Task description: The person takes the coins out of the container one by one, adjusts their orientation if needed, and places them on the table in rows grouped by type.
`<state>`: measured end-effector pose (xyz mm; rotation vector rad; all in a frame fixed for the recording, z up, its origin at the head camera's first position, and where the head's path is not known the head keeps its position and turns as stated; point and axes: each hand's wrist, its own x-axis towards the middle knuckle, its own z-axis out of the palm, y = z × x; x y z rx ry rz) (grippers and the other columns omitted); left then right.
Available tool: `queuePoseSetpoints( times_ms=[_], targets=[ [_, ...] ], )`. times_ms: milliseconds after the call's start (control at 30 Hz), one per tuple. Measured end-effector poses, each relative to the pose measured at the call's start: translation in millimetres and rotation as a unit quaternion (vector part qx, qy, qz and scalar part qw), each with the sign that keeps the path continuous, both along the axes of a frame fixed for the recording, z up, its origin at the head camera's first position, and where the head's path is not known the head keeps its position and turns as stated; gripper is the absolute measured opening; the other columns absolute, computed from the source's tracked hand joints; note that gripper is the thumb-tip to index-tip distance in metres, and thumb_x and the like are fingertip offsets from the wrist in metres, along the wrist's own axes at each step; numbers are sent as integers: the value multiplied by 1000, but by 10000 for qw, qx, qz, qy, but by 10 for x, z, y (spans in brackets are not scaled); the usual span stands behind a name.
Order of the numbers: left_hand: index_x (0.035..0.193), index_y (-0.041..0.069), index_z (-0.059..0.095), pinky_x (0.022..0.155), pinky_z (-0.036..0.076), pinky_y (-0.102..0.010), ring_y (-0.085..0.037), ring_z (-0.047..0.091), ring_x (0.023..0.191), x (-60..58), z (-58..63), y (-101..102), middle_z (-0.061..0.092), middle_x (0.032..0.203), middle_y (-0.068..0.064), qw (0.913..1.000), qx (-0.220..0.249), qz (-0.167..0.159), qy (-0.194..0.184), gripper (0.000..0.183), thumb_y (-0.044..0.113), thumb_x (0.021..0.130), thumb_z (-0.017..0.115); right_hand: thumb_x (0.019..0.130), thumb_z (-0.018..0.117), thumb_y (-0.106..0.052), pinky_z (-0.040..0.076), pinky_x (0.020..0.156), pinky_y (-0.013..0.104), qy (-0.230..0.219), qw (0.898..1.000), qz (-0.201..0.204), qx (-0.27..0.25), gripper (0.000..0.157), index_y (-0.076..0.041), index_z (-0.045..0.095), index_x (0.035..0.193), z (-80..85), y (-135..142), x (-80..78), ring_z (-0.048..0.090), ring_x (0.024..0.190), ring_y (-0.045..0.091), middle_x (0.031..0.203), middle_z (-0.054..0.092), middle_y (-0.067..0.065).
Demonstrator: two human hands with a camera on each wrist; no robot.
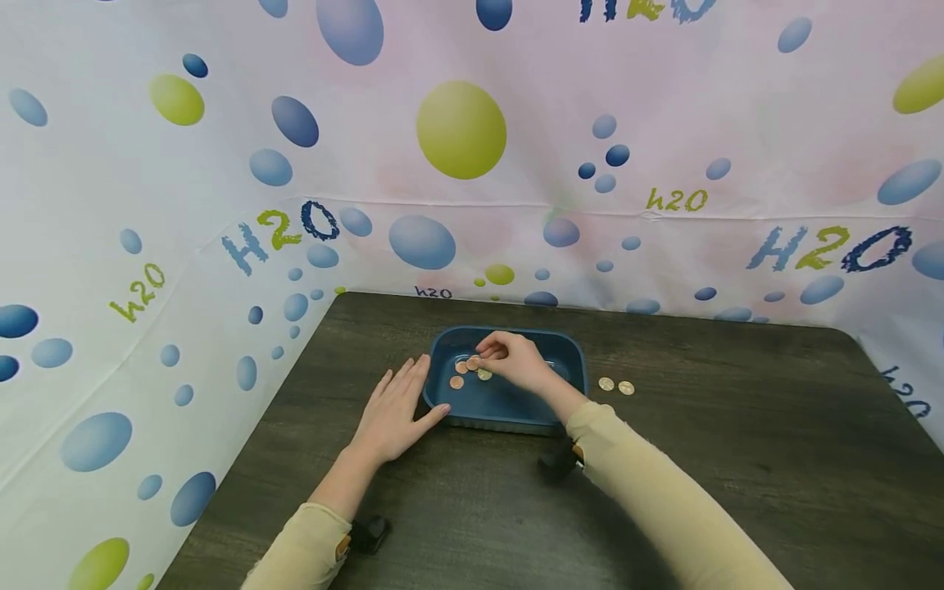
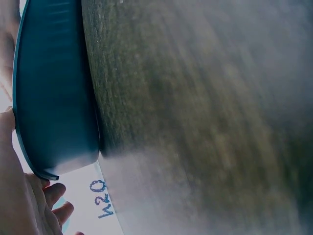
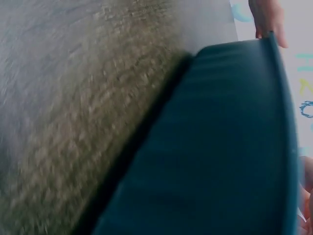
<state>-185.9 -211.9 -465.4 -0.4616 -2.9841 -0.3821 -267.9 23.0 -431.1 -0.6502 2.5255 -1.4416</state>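
Observation:
A dark blue plastic tray (image 1: pixel 509 406) sits on the dark table. My left hand (image 1: pixel 394 414) lies along its left end with straight, spread fingers touching the rim; the left wrist view shows fingers (image 2: pixel 62 213) at the tray's corner. Over the inside of the tray, my right hand (image 1: pixel 516 360) pinches a copper coin (image 1: pixel 473 362) between thumb and fingertips. Below it on the tray floor lie a copper coin (image 1: pixel 456 382) and a gold-coloured coin (image 1: pixel 484 375), with another copper coin (image 1: pixel 460 367) beside the pinched one. In the right wrist view, the tray wall (image 3: pixel 210 137) hides most of this hand.
Two gold-coloured coins, a nearer-left one (image 1: pixel 605 383) and a right one (image 1: pixel 626 388), lie on the table (image 1: pixel 737 426) just right of the tray. A white backdrop (image 1: pixel 538 98) printed with blue and green dots rises behind and to the left of the table.

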Motion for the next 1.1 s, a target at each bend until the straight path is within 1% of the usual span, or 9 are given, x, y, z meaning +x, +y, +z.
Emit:
queuePoseSetpoints(
  times_ms=[167, 267, 400, 567, 700, 800, 967, 1100],
  targets=[
    [155, 14, 12, 114, 12, -51, -17, 12, 145, 6, -3, -5, 17, 158, 0, 10000, 2, 4, 8, 89, 73, 90, 28, 88, 69, -6, 54, 72, 30, -414, 9991, 78, -68, 23, 1, 66, 109, -81, -151, -42, 63, 85, 18, 94, 66, 6],
    [155, 14, 12, 114, 12, -51, -17, 12, 145, 7, -3, -12, 17, 158, 1, 10000, 33, 5, 22, 89, 73, 90, 29, 87, 68, -5, 54, 72, 30, -413, 9989, 234, 64, 22, 2, 66, 108, -114, -240, -70, 63, 83, 17, 94, 66, 7],
    [155, 15, 12, 115, 11, -50, -17, 12, 145, 6, 0, -12, 16, 158, 1, 10000, 85, -14, 15, 88, 72, 91, 30, 85, 71, -4, 53, 74, 30, -200, 9982, 392, 408, 21, 0, 67, 105, -149, -341, -90, 62, 83, 17, 94, 66, 8],
    [155, 14, 13, 115, 11, -50, -17, 13, 144, 12, 10, 0, 17, 158, 0, 9999, 94, -45, 20, 87, 71, 92, 30, 83, 75, -7, 53, 75, 28, -23, 9961, 390, 789, 21, -2, 68, 101, -242, -405, -88, 62, 82, 15, 92, 66, 6],
    [154, 12, 16, 114, 13, -51, -19, 16, 144, 23, 5, 11, 19, 157, -2, 9998, 148, -67, 72, 86, 69, 92, 32, 83, 74, -5, 53, 74, 28, 145, 9938, 514, 971, 19, 0, 68, 100, -303, -423, -79, 62, 82, 16, 90, 65, 6],
    [154, 11, 17, 114, 13, -51, -20, 17, 144, 28, 6, 12, 20, 157, -2, 9998, 167, -85, 88, 86, 69, 92, 34, 83, 73, -4, 53, 74, 28, 323, 9918, 616, 1069, 20, 2, 68, 101, -318, -431, -76, 62, 82, 18, 91, 66, 8],
    [154, 11, 17, 114, 14, -51, -20, 17, 144, 15, 5, 5, 21, 157, -2, 9998, 137, -99, 135, 86, 68, 92, 34, 83, 73, -5, 53, 73, 28, 601, 9881, 637, 1265, 21, 3, 70, 103, -329, -443, -81, 62, 81, 18, 92, 68, 9],
    [154, 12, 16, 114, 14, -51, -19, 16, 144, 8, 6, 2, 20, 157, -2, 9998, 108, -75, 129, 86, 69, 92, 33, 83, 74, -5, 53, 72, 28, 638, 9869, 610, 1350, 21, 2, 71, 103, -337, -457, -90, 62, 80, 18, 91, 68, 10]
  ],
)
